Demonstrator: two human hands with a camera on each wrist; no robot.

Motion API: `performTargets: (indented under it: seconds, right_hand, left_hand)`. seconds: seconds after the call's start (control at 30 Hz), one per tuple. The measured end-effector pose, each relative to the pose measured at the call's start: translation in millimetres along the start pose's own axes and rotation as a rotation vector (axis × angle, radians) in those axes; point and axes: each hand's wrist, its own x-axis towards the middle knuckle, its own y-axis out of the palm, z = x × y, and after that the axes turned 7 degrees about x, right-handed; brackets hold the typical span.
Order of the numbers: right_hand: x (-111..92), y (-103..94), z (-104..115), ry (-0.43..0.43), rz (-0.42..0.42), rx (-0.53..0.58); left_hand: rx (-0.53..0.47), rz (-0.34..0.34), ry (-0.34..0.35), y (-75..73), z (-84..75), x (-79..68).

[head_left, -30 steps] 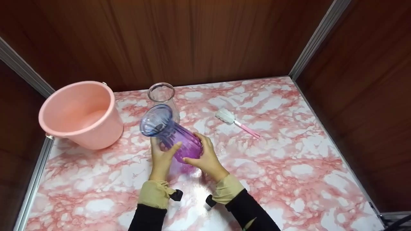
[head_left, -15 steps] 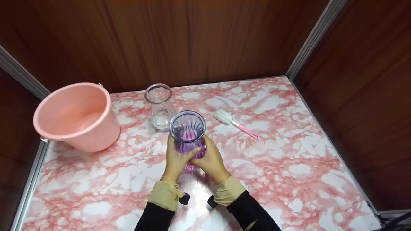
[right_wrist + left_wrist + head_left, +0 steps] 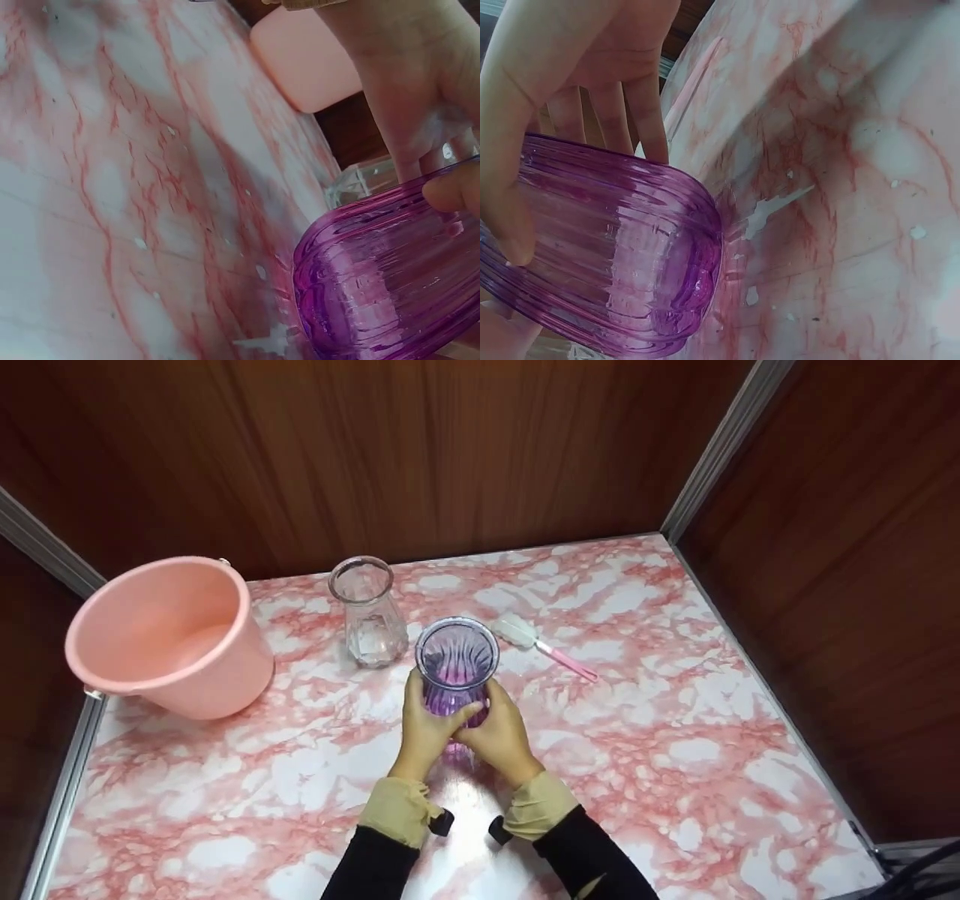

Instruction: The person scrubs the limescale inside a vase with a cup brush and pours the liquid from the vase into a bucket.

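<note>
fingers (image 3: 646, 120) grip purple vase (image 3: 457, 673) (clear vase (image 3: 375, 634), brush (image 3: 551, 651) beyond).

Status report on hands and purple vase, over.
Left hand, right hand: both gripping purple vase. Mouth up. Nothing seen blocking; brush and clear vase apart from it, farther back.

Pink bucket (image 3: 221, 679) at left, 1 clear vase (image 3: 373, 624), pink-handled brush (image 3: 541, 646), marbled tabletop (image 3: 660, 757)
</note>
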Motion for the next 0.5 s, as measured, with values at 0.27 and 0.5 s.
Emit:
performTargets:
  seconds: [0.27, 0.5]
  right_hand:
    - [3, -6.3, -5, 0.025, -0.013, -0.004]
    - [15, -7.7, -13, 0.014, -0.017, 0.044]
  left_hand:
    - [0.012, 0.026, -0.003, 5.2, -0.2, 8.0]
    - [0.142, 0.062, -0.009, 7.8, -1.6, 21.3]
